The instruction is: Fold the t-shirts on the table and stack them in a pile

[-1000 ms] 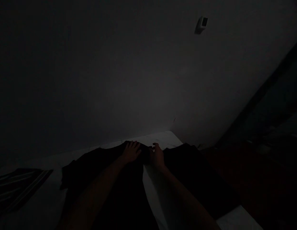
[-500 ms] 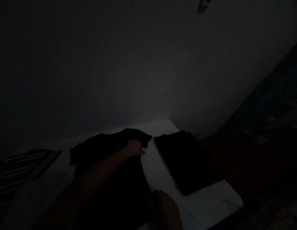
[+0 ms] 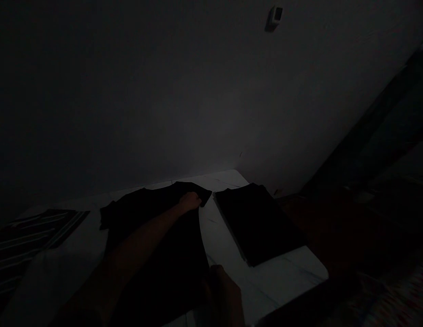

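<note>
A black T-shirt (image 3: 156, 268) lies spread out on a white marble-patterned table (image 3: 218, 231), its neck end towards the wall. My left arm reaches across it, and my left hand (image 3: 191, 200) is closed on the shirt at the base of the right-hand sleeve. Lower down, my right hand (image 3: 226, 290) grips the shirt's right side edge near the bottom, fingers curled. Darkness hides the fingertips and the folds in the cloth.
A folded stack of dark cloth (image 3: 259, 222) lies on the right of the table. Striped cloth (image 3: 37, 236) lies at the left. Behind the table rises a plain wall (image 3: 163, 100) with a small box-like fixture (image 3: 275, 17). Patterned fabric (image 3: 395, 295) shows at lower right.
My left thumb, stretched out before, is now drawn in against the shirt's sleeve. The view has shifted slightly; both hands stay at about the same places on the shirt.
</note>
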Demonstrator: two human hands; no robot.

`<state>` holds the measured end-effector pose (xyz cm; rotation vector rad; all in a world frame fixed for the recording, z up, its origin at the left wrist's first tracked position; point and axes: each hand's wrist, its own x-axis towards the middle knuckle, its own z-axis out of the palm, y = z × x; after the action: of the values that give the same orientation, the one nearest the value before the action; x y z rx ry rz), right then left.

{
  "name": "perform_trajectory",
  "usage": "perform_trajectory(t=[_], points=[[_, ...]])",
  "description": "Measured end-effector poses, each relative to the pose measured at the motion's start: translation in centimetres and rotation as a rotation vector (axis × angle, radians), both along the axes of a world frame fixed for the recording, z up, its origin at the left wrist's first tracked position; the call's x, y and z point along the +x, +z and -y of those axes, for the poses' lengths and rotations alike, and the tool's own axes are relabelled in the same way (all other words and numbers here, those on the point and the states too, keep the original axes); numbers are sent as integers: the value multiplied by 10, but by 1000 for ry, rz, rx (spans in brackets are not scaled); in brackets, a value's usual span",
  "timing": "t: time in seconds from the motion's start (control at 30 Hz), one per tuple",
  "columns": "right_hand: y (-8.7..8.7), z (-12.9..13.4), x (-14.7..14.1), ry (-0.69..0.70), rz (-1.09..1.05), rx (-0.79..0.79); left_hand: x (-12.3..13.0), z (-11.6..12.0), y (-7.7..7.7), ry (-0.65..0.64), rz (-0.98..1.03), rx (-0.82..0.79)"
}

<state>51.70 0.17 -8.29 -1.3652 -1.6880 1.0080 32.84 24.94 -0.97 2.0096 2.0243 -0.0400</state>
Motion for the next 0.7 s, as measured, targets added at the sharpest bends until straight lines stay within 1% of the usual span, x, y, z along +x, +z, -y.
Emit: perform_trajectory(t=[0.07, 0.13, 0.2, 0.27, 0.33, 0.4, 0.6, 0.7], points=[[-10, 3, 5, 20, -33, 11, 0, -2, -4, 12, 34, -6], [-19, 3, 11, 89, -69, 31, 1, -3, -10, 25, 64, -15], [-25, 3, 19, 175, -91, 53, 2, -5, -16, 39, 96, -41], [-25, 4, 24, 238, -98, 58, 4, -5, -21, 55, 125, -69], [-21, 5, 26, 250, -86, 33, 5, -6, -25, 68, 150, -89], [-15, 5, 25, 229, -33, -3, 6, -5, -28, 81, 171, -99], [9, 1, 16, 236, 186, -55, 6, -1, -28, 108, 223, -99], [12, 1, 15, 208, 259, -70, 6, -1, -28, 113, 233, -98]])
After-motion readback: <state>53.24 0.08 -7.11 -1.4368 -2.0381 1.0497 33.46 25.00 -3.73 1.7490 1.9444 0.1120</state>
